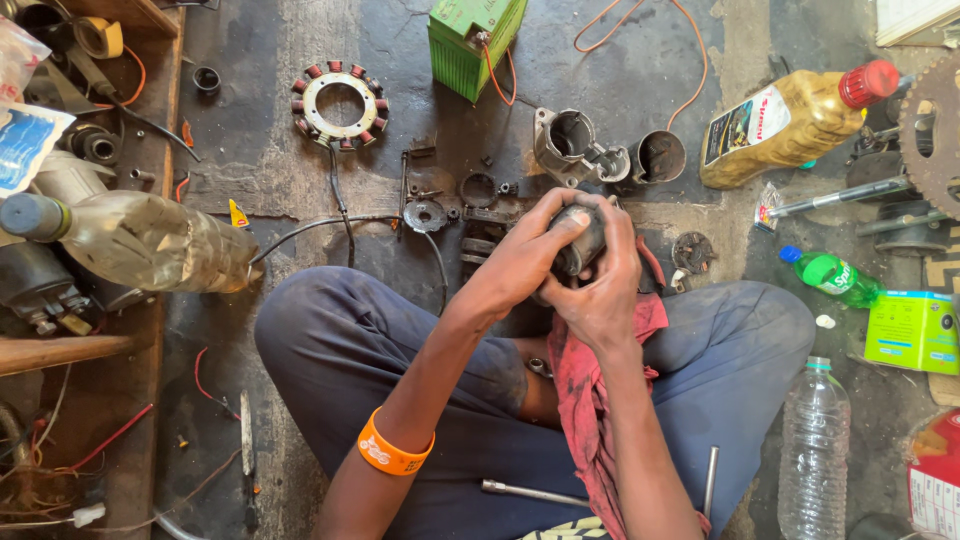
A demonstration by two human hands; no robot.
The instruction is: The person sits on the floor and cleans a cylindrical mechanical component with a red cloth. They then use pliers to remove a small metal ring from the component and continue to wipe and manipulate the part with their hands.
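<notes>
I sit cross-legged on a dark concrete floor. Both hands close around a small dark cylindrical metal part (pixel 578 243) held above my lap. My left hand (pixel 525 255) grips it from the left, thumb on top, with an orange band (pixel 392 451) on that wrist. My right hand (pixel 603 283) wraps it from the right and below. A red rag (pixel 585 400) hangs from under my right hand across my leg.
On the floor ahead lie a stator ring with copper coils (pixel 340 103), a green battery (pixel 473 38), metal housings (pixel 570 143), an oil bottle (pixel 790 122) and small parts. A sprocket (pixel 935 130), green bottle (pixel 830 273), clear bottles (pixel 814 450) stand right. A cluttered wooden shelf (pixel 70 350) is left.
</notes>
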